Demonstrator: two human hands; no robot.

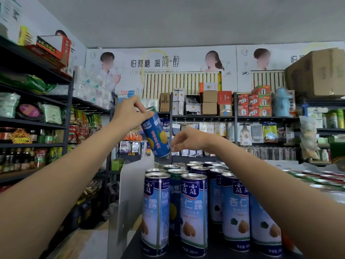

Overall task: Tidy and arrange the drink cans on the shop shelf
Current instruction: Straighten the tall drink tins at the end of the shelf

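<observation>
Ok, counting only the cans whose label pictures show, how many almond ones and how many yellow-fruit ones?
Almond cans: 5
Yellow-fruit cans: 2, one held by the left hand
Total: 7
The cans behind show only their lids.

Raised tall metal can [156, 136]: blue with yellow fruit print and red lettering; standing tall metal cans [194, 215]: dark-blue tops, pale-blue bodies, tan apricot-kernel motif, green bands, silver lids; shelving frame [68, 113]: dark grey.
</observation>
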